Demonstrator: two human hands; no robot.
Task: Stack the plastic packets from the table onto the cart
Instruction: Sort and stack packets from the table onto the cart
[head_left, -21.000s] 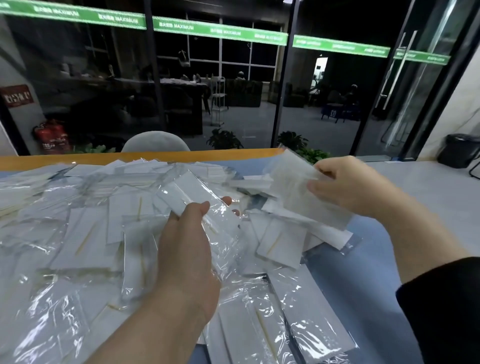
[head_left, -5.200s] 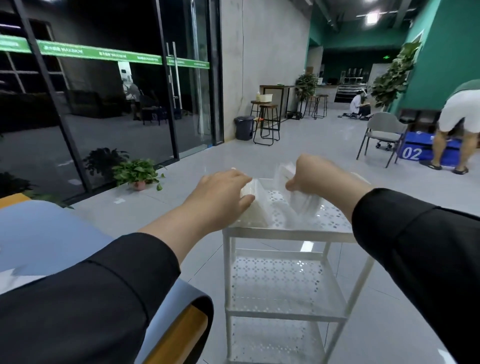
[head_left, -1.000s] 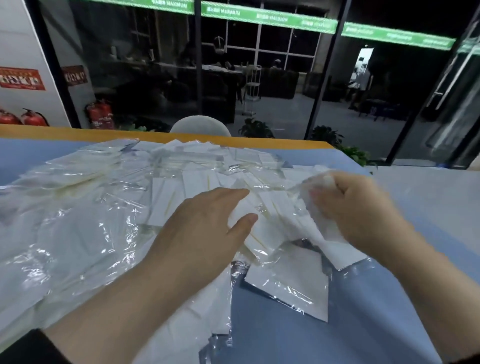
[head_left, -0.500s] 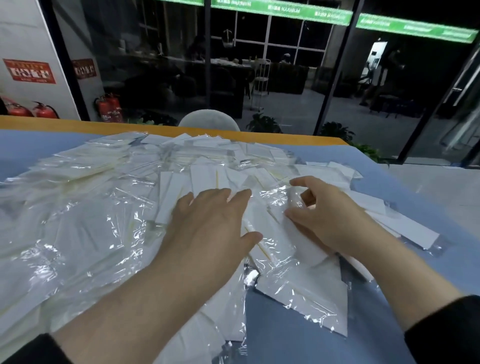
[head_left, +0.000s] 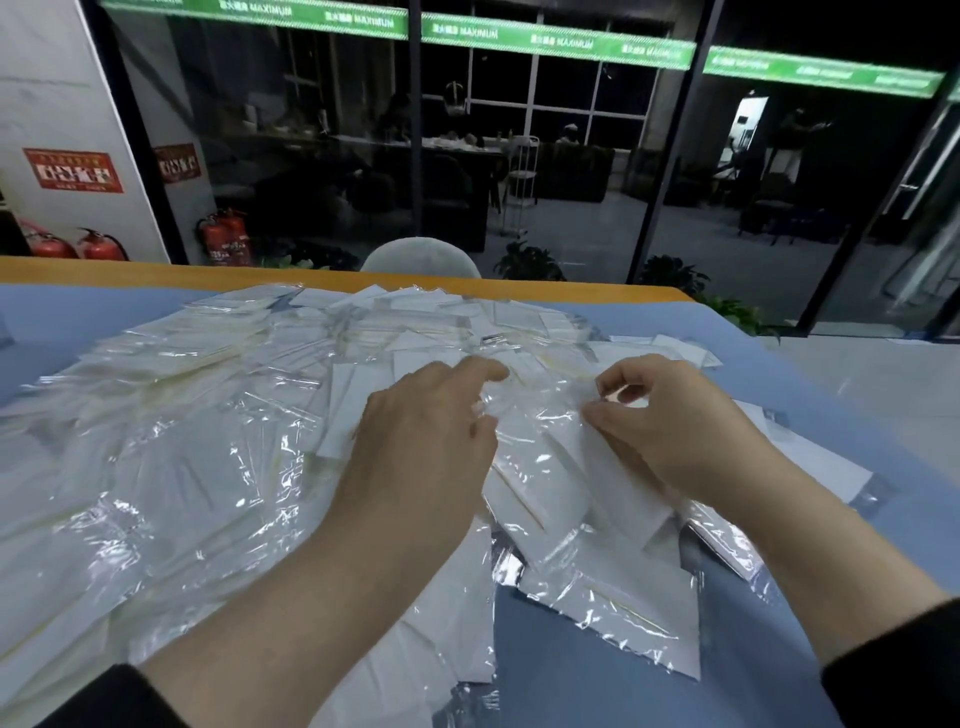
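Note:
A wide heap of clear plastic packets (head_left: 218, 447) with white inserts covers the blue table (head_left: 587, 691). My left hand (head_left: 431, 431) lies flat on the middle of the heap, fingers stretched forward and pressing on the packets. My right hand (head_left: 670, 421) is just to its right, with index finger and thumb curled together and pinching the clear edge of a packet (head_left: 561, 441) on top of the heap. More packets (head_left: 613, 603) lie loose near the table's front right. The cart is out of view.
The table's orange far edge (head_left: 156, 270) runs across the view, with a grey chair back (head_left: 421, 254) behind it. Beyond stand glass walls, red fire extinguishers (head_left: 223, 236) at the left and potted plants (head_left: 524, 262). Light floor (head_left: 878, 384) lies right of the table.
Both hands have shifted slightly forward over the heap. My right hand has gone from lying on the packets to curling its thumb and index finger around a packet's edge.

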